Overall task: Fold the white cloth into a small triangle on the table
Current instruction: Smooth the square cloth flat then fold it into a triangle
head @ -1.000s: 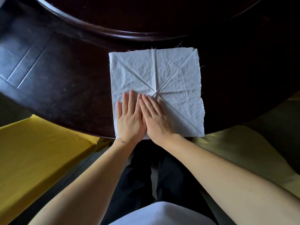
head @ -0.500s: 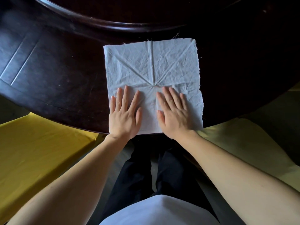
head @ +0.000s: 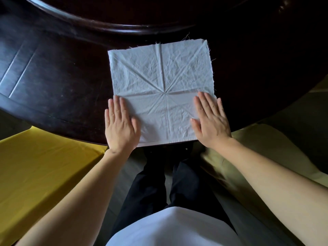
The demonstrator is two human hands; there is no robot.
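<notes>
A white cloth (head: pixel 159 82) lies spread out as a flat square on the dark wooden table (head: pixel 58 82), its near edge at the table's rim. Creases radiate from its centre like a star. My left hand (head: pixel 120 125) rests palm down on the cloth's near left edge, fingers straight and together. Flat on the near right edge lies my right hand (head: pixel 211 119), its fingertips reaching the right border. Neither hand grips the fabric; both press it flat.
A raised round inner section (head: pixel 124 23) of the table curves across the back, just beyond the cloth's far edge. Yellow seat cushions (head: pixel 35 171) flank my legs below the table rim, another (head: pixel 266 142) at the right.
Both hands have slid apart from the cloth's near middle to its left and right edges, smoothing it. The cloth itself stays spread flat.
</notes>
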